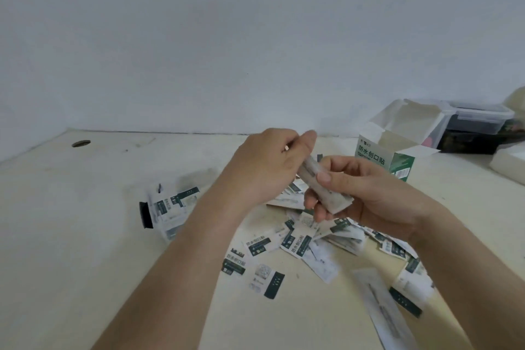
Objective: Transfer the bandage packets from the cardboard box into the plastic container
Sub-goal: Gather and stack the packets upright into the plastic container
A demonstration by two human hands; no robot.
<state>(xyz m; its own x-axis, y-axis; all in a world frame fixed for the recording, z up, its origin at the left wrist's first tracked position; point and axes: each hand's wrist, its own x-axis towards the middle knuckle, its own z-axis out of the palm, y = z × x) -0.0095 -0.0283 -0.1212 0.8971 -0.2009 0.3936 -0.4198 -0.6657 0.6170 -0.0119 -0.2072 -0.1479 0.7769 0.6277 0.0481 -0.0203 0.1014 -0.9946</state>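
Pale wall and a cream bench [85,236] frame the scene as two bare hands meet over a scatter of bandage packets [295,241]. Between the hands sits a small stack of packets [324,187], tilted, its upper end at the left hand [264,167] and its lower end in the right hand [358,193]. The right hand is closed around the stack, thumb pressed on top and fingers curled beneath. The left hand's fingers are folded, thumb up against the stack's far end; whether it truly pinches the stack cannot be told.

Loose white-and-dark-green packets lie spread on the bench beneath and to the right of the hands, some overlapping, a few printed side up. One long, narrow wrapper [380,301] lies blurred near the right forearm.

Left of the pile, partly behind the left forearm, a clear plastic container [170,207] lies on the bench with packets visible through its wall and a dark piece at its left end. Farther right stands the cardboard box [397,150], green and white with its flaps open. Beyond it, by the wall, rests a lidded clear tub [477,119] on dark items. A round hole [81,143] marks the bench at far left.
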